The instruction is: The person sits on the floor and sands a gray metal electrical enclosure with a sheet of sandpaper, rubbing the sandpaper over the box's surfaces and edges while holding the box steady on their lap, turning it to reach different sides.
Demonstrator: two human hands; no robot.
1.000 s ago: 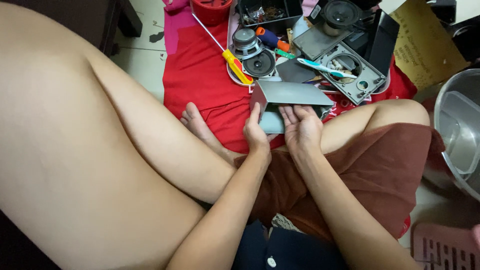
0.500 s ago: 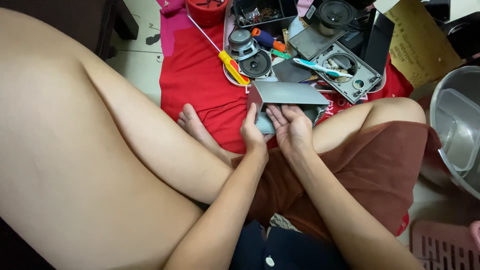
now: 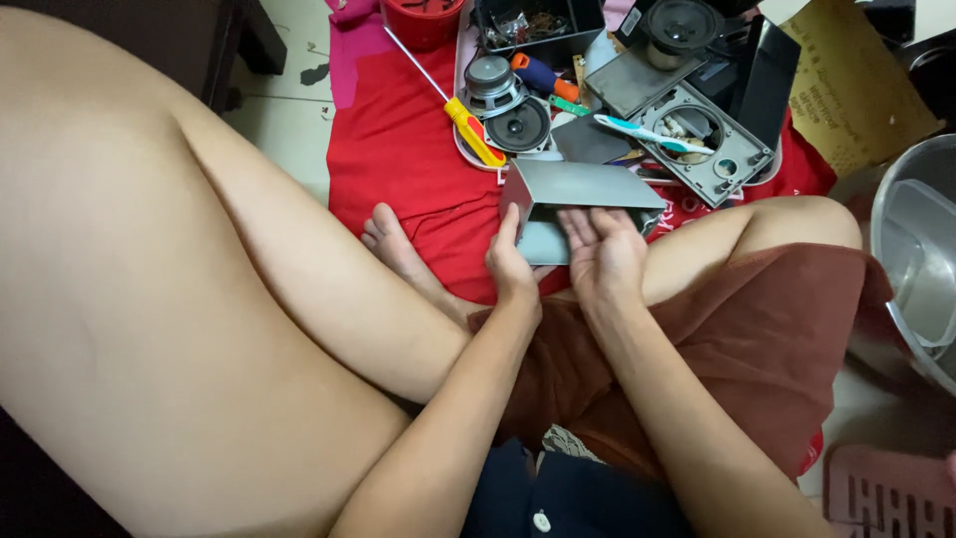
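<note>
I sit cross-legged on the floor and hold a grey bent metal casing [image 3: 583, 189] in front of my shins. My left hand [image 3: 510, 264] grips its left edge with the thumb up along the side. My right hand [image 3: 603, 254] lies palm up under the casing's lower plate, fingers spread and supporting it. The casing's top flap is folded over, leaving the inside open toward me.
Beyond the casing, on a red cloth [image 3: 398, 149], lie a yellow-handled screwdriver [image 3: 468, 128], round speaker drivers [image 3: 518, 125], a grey speaker panel [image 3: 712, 149] and a teal toothbrush [image 3: 647, 132]. A metal basin [image 3: 911, 259] stands at the right, a pink basket [image 3: 886, 493] at the lower right.
Both hands with the casing appear slightly higher in view than before. My right hand has opened flatter under it.
</note>
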